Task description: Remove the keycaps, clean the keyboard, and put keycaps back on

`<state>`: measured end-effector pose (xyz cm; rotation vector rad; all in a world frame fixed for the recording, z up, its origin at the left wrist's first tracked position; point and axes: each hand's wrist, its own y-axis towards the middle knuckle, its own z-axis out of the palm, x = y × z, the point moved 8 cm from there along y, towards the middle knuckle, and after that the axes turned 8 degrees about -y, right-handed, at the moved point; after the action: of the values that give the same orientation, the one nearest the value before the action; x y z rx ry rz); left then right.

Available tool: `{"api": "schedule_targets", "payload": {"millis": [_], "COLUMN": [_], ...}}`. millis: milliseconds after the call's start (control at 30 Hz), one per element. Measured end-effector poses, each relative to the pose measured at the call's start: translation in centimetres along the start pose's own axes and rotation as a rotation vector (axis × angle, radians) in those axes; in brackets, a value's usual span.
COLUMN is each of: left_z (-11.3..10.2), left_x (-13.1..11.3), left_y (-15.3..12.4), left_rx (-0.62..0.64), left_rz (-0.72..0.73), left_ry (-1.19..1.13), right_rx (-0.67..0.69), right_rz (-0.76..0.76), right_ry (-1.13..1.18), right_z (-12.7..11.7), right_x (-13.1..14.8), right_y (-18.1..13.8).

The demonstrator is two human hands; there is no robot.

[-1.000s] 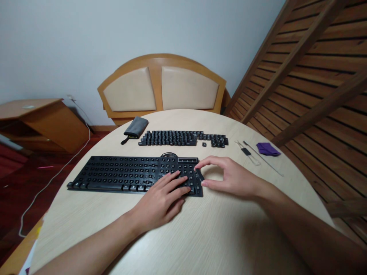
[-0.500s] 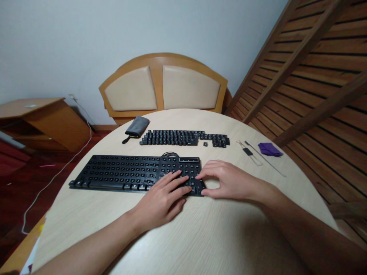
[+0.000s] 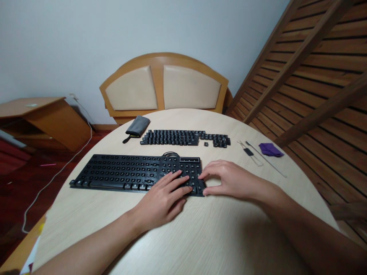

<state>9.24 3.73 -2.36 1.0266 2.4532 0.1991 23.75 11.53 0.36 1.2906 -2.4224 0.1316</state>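
A black keyboard (image 3: 114, 170) lies across the table with most of its keycaps off; a few caps remain along its bottom row. My left hand (image 3: 163, 198) rests on the number pad, fingers spread and palm down. At the keyboard's right end, my right hand (image 3: 226, 177) grips a tall black keycap (image 3: 202, 186) between thumb and fingers. The cap looks tilted; whether it is fully off the keyboard I cannot tell. Behind the keyboard, loose black keycaps (image 3: 172, 137) stand in rows, with a single keycap (image 3: 206, 144) a little apart.
On the right of the round table (image 3: 200, 236) lie a wire keycap puller (image 3: 248, 152), a thin metal rod (image 3: 266, 159) and a purple cloth (image 3: 270, 149). A grey pouch (image 3: 138, 126) is at the back left. A coiled cable (image 3: 170, 154) sits behind the keyboard.
My right hand has shifted very slightly right, and the keycap in it has tipped or lifted a little. My left hand stays on the number pad.
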Motion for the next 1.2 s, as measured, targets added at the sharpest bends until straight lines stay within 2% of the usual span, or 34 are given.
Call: {"api": "schedule_targets", "payload": {"millis": [500,767,1200], "left_z": [0.0,0.0,0.3], "left_x": [0.0,0.0,-0.8], "left_y": [0.0,-0.1,0.2], "left_rx": [-0.011,0.000,0.054], "left_rz": [-0.001,-0.003,-0.003], "left_ry": [-0.005,0.008,0.080], "right_rx": [0.010,0.003,0.000], "right_rz": [-0.031,0.028,0.047], "right_ry": [-0.159,-0.245,-0.220], "right_z": [0.5,0.7,0.9], "right_x": [1.2,2.1,2.2], "right_y": [0.0,0.0,0.2]}}
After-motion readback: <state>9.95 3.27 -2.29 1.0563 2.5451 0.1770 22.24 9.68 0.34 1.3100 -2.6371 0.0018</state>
